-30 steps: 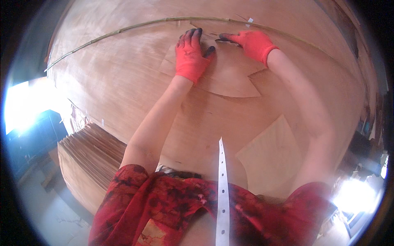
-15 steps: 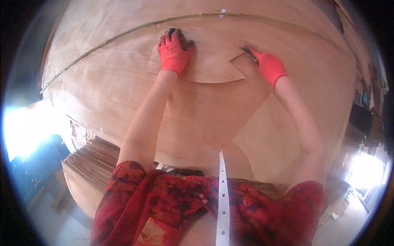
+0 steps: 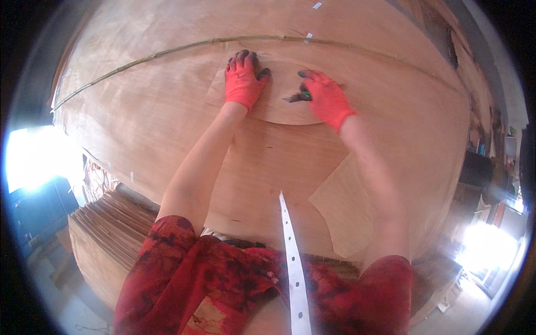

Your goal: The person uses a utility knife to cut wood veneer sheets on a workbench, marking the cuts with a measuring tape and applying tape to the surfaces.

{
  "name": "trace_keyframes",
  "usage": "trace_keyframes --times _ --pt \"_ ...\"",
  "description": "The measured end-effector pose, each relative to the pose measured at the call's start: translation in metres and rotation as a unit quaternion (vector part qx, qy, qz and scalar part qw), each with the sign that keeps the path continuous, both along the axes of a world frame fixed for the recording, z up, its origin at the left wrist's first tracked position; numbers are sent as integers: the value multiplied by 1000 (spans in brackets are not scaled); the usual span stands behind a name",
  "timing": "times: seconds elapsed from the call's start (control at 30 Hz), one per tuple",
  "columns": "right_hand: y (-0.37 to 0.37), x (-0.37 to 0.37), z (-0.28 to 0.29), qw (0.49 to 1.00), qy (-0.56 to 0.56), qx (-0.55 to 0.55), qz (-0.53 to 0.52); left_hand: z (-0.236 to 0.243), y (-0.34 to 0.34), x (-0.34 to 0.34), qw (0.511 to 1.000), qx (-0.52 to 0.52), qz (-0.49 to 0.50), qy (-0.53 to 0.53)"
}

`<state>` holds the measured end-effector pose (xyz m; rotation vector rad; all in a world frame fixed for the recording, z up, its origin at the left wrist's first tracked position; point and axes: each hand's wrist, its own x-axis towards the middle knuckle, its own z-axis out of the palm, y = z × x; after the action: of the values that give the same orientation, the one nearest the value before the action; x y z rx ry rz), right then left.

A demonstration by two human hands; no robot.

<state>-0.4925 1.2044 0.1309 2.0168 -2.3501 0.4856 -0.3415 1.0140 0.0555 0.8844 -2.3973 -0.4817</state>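
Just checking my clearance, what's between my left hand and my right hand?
In the head view, a wood veneer piece spans the gap, with the dark knife-like tool in your right hand jutting toward your left hand.

Workshop with stacked wood sheets (image 3: 107,239)

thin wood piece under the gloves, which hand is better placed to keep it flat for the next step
Probably the left hand: it rests palm down on the thin wood piece with no tool showing, while the right hand grips a dark-and-green tool.
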Motion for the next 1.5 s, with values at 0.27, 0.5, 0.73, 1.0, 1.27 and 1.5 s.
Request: trace_keyframes --times 0.27,0.5,0.73,1.0,1.27,1.5 --pt "-40 25 -10 956 137 258 -24 -6 -10 12 998 -52 -36 11" --pt "-49 25 -3 943 120 306 -46 -7 -77 96 989 -127 -27 -65" --pt "-46 25 -4 949 116 289 -50 11 -142 166 947 -171 108 -248" --pt "-41 21 -19 963 116 237 -50 41 -109 117 978 -136 -146 -57" --pt "-33 20 -25 968 117 215 -55 39 -26 55 936 -150 -311 -64" --pt "-37 19 -12 977 -45 168 -122 14 -1 26 947 -84 -292 -104"
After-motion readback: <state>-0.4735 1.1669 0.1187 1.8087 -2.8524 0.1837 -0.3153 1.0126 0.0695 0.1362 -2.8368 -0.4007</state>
